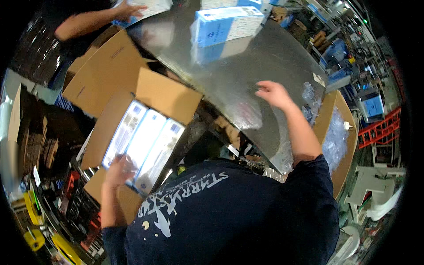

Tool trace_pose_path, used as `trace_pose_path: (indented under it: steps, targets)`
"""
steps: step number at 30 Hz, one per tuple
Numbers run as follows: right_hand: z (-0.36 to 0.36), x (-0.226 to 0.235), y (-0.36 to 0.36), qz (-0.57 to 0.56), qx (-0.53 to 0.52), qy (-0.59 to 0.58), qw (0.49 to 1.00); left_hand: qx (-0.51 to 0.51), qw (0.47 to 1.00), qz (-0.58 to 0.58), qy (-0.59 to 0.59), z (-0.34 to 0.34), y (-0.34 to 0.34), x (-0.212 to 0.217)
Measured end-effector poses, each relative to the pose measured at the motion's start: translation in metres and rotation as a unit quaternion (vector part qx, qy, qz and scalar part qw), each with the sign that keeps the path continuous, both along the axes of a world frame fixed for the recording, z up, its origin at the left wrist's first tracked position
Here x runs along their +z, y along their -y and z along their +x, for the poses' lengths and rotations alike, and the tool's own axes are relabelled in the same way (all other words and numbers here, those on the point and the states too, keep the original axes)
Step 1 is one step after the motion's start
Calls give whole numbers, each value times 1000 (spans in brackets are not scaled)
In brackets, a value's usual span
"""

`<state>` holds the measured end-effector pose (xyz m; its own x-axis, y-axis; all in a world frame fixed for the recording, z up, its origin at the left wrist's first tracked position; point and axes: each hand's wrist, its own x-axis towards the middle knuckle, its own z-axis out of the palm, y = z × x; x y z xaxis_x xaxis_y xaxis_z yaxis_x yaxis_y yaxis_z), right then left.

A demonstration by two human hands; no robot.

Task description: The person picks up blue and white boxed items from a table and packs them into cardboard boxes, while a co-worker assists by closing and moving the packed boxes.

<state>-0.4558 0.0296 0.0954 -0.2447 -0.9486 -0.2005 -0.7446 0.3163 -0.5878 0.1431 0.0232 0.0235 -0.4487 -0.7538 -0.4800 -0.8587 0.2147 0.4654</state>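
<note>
My left hand [116, 171] is over the near left end of the slim white-and-blue boxes [143, 139] packed side by side in an open brown carton [99, 148]. Its fingers are smeared by motion, and a clear sheen lies beside them. Whether it grips anything I cannot tell. My right hand [274, 94] is raised above the dark metal table [229, 84], thumb and forefinger apart, with nothing visible between them. At the table's far side a blue-and-white box [227, 27] in shiny clear wrap stands on edge.
Another person's hand [128, 11] touches a white-and-blue box [152, 6] at the far left, above a second open carton [106, 66]. Crumpled clear film [310, 95] lies on the table's right edge, beside a carton holding clear plastic [336, 141]. A red metal frame [380, 128] stands farther right.
</note>
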Motion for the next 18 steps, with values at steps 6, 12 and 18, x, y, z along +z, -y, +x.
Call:
trace_pose_path:
  steps: [6, 12, 18]
  targets:
    - [-220, -51, -71, -16, -326, -219, 919, -178, 772, -461, -399, -165, -3, 238]
    - [-303, -79, -53, 3, -346, -305, 887, -419, 716, -456, -321, -209, 11, 298]
    - [-349, -116, -31, 160, -264, -278, 910, -465, 722, -413, -303, -251, 31, 310]
